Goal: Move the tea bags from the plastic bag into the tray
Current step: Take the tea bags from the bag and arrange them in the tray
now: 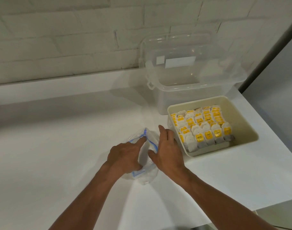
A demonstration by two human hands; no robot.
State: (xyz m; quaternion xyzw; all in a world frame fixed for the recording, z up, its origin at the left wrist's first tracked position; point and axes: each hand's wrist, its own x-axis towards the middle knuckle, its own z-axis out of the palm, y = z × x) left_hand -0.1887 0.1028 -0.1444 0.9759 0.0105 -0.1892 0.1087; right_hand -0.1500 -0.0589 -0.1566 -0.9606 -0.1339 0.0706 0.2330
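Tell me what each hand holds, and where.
The clear, blue-zipped plastic bag, at its open mouth: left hand grips the left rim; right hand only presses the right rim.

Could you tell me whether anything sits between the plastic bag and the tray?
Nothing visible does. The plastic bag lies left of the tray, and only the right hand, at the bag's mouth, is in the gap. The clear box stands behind the tray, off the path.

White counter (pixel 59 138): 1 plastic bag (pixel 147 177), blue zip edge, held by left hand (pixel 123 155); right hand (pixel 167 151), fingers straight, touches its rim. Beside it 1 cream tray (pixel 241 113), tea bags (pixel 205 127) upright in rows. Behind, 1 clear box (pixel 183 90).
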